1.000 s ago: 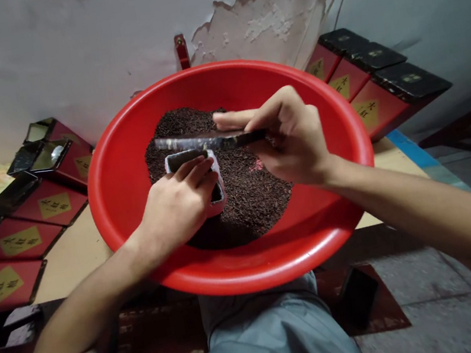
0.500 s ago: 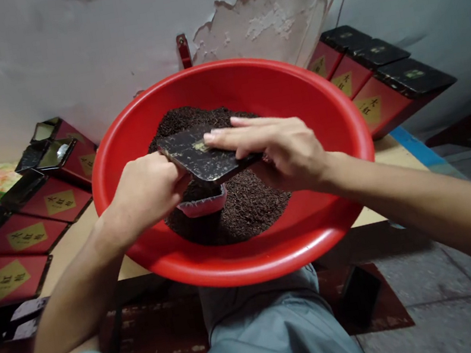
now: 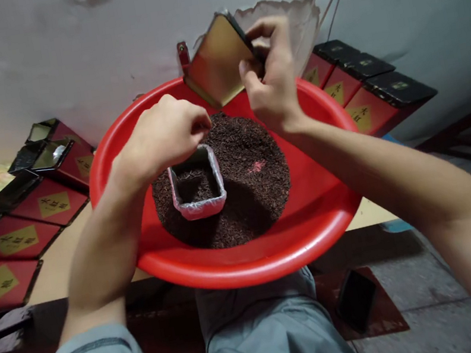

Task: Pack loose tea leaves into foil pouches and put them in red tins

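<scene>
Head view: the right hand (image 3: pixel 275 76) pinches the lid (image 3: pixel 219 62) by its edge, thumb on one side and fingers on the other; the lid lies to the left of this grip, tilted, its gold face turned to the camera, over the basin's far side. The left hand (image 3: pixel 168 127) is curled with fingers bent in, above the far edge of the box (image 3: pixel 202 208); whether it pinches anything, or touches the box, I cannot tell. Below that hand, the box stands open and upright, plastic over its rim, with dark leaves (image 3: pixel 194 187) inside. Around it, below both hands, loose leaves (image 3: pixel 261 196) are heaped in the red basin (image 3: pixel 234 278), with some pink bits (image 3: pixel 256 165) among them. Right of the right hand stand three tins (image 3: pixel 359 104) with black tops; left of the left hand are more tins (image 3: pixel 15 240), yellow-labelled, on the table (image 3: pixel 59 269).
</scene>
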A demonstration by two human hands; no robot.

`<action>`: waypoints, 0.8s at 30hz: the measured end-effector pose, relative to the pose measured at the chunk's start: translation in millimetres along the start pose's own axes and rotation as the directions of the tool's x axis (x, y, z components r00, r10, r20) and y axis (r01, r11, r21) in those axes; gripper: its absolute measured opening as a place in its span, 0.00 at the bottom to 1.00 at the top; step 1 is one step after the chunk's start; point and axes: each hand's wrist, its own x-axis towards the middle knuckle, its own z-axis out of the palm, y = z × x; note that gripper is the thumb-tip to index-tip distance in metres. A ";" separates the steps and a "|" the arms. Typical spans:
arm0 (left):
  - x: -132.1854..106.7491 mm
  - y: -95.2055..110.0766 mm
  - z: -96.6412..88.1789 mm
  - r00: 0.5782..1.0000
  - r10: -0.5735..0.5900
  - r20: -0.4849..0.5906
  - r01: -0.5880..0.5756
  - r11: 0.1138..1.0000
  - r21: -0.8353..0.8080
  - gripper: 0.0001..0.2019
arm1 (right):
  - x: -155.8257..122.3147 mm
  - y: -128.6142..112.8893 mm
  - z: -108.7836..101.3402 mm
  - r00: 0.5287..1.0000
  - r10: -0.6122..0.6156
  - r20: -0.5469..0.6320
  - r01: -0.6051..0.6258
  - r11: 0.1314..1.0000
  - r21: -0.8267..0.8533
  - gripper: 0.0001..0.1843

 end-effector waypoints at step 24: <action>-3.8 -22.6 47.8 0.969 -0.040 -0.246 -0.024 0.967 -0.253 0.17 | -4.4 117.0 1.2 0.478 0.703 0.527 0.258 0.461 -0.849 0.16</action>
